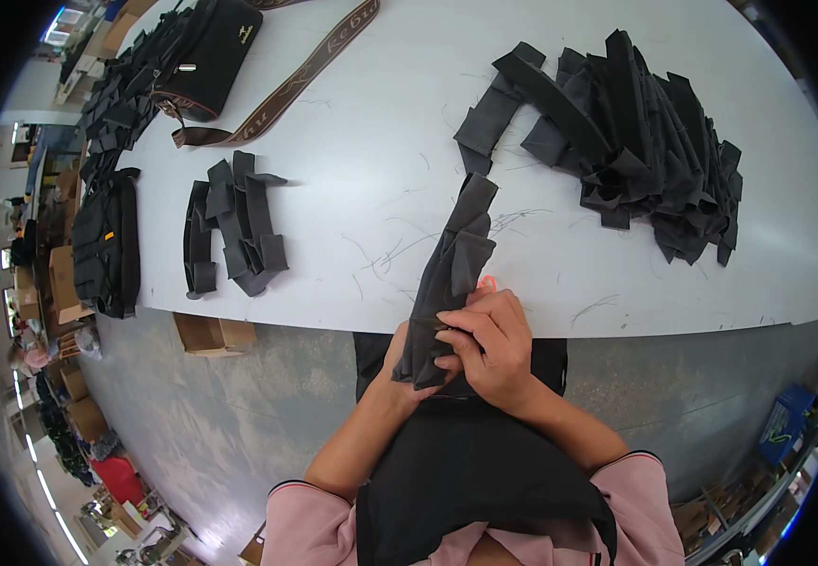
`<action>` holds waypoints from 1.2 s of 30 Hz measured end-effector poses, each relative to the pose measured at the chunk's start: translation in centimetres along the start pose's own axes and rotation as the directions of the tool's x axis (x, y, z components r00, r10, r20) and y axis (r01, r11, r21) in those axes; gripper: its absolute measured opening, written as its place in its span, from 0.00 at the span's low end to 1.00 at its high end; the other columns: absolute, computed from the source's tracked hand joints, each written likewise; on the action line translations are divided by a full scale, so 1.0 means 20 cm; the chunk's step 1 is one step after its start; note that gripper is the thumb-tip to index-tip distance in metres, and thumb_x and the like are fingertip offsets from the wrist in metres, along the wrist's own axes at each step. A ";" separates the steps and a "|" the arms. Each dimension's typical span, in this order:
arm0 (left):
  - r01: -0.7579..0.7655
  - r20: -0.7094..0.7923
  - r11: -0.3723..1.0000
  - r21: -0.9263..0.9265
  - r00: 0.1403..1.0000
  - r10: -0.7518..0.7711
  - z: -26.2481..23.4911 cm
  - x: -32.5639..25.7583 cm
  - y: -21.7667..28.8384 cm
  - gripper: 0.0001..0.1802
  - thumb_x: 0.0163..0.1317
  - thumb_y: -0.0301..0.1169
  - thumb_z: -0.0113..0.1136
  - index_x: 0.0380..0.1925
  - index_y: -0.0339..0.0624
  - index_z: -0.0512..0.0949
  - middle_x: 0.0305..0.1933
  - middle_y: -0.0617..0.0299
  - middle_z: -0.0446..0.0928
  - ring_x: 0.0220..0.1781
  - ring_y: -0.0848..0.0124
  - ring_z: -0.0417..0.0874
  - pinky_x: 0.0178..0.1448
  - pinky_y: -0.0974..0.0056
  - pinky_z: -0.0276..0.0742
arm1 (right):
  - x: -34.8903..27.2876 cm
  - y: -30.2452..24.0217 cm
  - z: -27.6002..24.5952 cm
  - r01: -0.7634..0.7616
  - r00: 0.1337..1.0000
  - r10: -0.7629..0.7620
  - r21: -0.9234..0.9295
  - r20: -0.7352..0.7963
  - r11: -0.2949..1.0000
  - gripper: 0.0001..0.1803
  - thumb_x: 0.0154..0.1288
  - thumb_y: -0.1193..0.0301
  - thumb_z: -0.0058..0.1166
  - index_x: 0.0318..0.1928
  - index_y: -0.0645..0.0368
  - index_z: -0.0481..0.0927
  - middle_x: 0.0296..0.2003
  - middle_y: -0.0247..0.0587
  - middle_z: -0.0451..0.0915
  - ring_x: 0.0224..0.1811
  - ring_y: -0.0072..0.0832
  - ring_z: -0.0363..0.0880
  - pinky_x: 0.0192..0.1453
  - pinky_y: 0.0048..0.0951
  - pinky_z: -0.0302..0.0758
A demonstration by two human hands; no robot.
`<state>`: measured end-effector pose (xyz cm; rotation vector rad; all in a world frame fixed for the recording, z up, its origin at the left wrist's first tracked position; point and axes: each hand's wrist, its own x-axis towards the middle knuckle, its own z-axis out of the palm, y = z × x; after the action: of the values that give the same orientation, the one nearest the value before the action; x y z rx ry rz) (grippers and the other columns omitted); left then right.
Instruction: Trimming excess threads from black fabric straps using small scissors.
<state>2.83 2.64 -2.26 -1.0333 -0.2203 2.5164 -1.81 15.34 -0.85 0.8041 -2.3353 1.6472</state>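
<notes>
Open white table point(381, 170) between small strap pile point(234, 226) and large pile point(645, 141).

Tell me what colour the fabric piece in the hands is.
Black fabric piece, seen in the head view.

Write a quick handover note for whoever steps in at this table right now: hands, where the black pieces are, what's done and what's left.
Left hand: under the folded black fabric strip, holding its lower end.
Right hand: fingers pinch the same strip at the white table's near edge.
Done, it seems: small laid-out group of black strips on the left.
Left, it seems: large heap of black fabric strips on the right.
Far left: black bag with brown strap.
</notes>
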 end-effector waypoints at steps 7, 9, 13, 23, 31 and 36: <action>-0.319 0.080 0.824 0.468 0.944 0.320 0.08 -0.02 -0.06 0.14 0.71 0.35 0.41 0.48 0.39 0.69 0.40 0.62 0.75 0.35 0.77 0.77 0.32 0.72 0.73 | -0.01 -0.06 -0.09 -0.246 0.969 0.244 0.138 0.029 0.959 0.14 0.46 0.79 0.65 0.36 0.61 0.77 0.26 0.35 0.72 0.31 0.30 0.70 0.34 0.29 0.69; -0.450 0.070 0.599 0.663 0.833 0.549 0.11 -0.03 -0.09 0.13 0.71 0.37 0.46 0.49 0.41 0.69 0.45 0.63 0.74 0.47 0.78 0.75 0.52 0.69 0.72 | 0.03 -0.08 -0.10 -0.567 0.814 0.562 0.408 0.146 0.716 0.13 0.53 0.75 0.65 0.38 0.62 0.75 0.25 0.30 0.70 0.30 0.19 0.68 0.32 0.22 0.66; -0.528 0.229 0.485 0.697 0.805 0.547 0.08 -0.04 -0.10 0.17 0.70 0.38 0.47 0.53 0.40 0.67 0.49 0.62 0.73 0.51 0.76 0.73 0.56 0.67 0.71 | -0.01 -0.02 -0.09 -0.700 0.713 0.604 0.411 0.356 0.584 0.13 0.59 0.71 0.60 0.40 0.64 0.73 0.27 0.28 0.73 0.28 0.12 0.64 0.30 0.18 0.64; -0.410 0.274 0.672 0.616 0.912 0.305 0.14 -0.05 0.01 0.24 0.69 0.33 0.46 0.62 0.36 0.58 0.62 0.43 0.67 0.56 0.55 0.76 0.57 0.55 0.77 | 0.00 -0.06 -0.22 -0.588 0.797 0.572 0.032 0.195 0.808 0.18 0.56 0.73 0.62 0.47 0.60 0.75 0.34 0.41 0.78 0.29 0.25 0.77 0.33 0.28 0.73; -0.379 0.247 0.729 0.569 0.925 0.288 0.16 -0.07 0.01 0.22 0.70 0.33 0.45 0.60 0.35 0.58 0.53 0.42 0.71 0.43 0.52 0.82 0.45 0.54 0.83 | 0.07 0.01 -0.25 -0.086 0.983 0.138 -0.350 0.125 0.933 0.20 0.48 0.77 0.62 0.45 0.57 0.78 0.33 0.36 0.73 0.28 0.30 0.73 0.28 0.30 0.69; -0.369 0.261 0.719 0.588 0.929 0.263 0.14 -0.08 0.00 0.22 0.70 0.33 0.45 0.60 0.35 0.59 0.52 0.41 0.71 0.41 0.54 0.82 0.41 0.57 0.83 | 0.07 0.04 -0.23 -0.083 0.993 0.107 -0.354 0.048 0.932 0.19 0.47 0.77 0.62 0.44 0.55 0.79 0.29 0.35 0.71 0.24 0.30 0.71 0.26 0.28 0.66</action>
<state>1.89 2.01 0.68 -0.6195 0.7889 2.6537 -4.17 19.30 0.79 0.6882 -2.6453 1.1915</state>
